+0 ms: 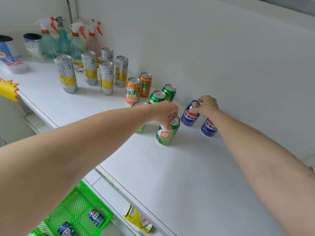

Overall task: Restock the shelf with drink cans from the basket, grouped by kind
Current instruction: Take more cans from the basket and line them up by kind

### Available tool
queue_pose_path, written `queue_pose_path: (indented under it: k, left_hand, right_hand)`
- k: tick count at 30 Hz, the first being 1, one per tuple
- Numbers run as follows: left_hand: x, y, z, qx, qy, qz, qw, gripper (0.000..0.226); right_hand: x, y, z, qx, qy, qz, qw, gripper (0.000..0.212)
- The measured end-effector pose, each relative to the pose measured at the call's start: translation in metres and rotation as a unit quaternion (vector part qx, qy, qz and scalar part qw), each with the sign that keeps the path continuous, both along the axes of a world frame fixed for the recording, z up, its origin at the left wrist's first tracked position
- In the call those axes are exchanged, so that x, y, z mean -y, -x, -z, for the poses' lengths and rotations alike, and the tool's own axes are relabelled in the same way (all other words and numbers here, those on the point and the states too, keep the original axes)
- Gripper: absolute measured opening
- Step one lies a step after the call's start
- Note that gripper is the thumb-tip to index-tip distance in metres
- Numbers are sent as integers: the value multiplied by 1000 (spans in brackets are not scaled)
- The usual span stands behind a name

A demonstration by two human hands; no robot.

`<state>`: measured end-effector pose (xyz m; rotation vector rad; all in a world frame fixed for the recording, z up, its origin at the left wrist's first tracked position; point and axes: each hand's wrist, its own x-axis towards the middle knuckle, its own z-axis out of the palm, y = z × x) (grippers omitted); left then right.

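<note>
I see the wide white shelf (170,167), then the green mesh basket (76,205) w/ blue cans below. My left hand (163,111) grips a tilted green soda can (166,132) by its rim, just right of its kind; right hand (207,105) fingers pinch an upright blue cola can (190,116).

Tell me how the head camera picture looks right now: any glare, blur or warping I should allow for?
Head view: soft even light, faint shadows under the cans, mild sheen on the white shelf. Wide-angle warp bends the shelf edge and stretches both forearms. Left hand on the green can and right hand on the blue can look sharp; spray bottles look softer.
</note>
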<state>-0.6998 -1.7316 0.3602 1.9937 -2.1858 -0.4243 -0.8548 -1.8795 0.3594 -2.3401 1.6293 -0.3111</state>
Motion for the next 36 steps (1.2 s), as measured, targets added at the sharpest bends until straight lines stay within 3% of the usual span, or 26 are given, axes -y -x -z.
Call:
queue_pose_path:
  k: [5, 16, 22, 36]
  left_hand:
    - [15, 2, 0, -6, 0, -23, 1000, 66]
    - [70, 26, -8, -13, 24, -20, 999, 63]
    - [102, 39, -9, 8, 28, -13, 999, 66]
    - [135, 41, 3, 33, 40, -23, 998, 52]
  right_hand:
    - [-23, 15, -2, -9, -12, -24, 1000, 31]
    - [-44, 79, 8, 4, 33, -65, 997, 36]
    - [-49, 114, 12, 19, 21, -36, 999, 31]
    - [-44, 117, 15, 47, 9, -34, 998, 36]
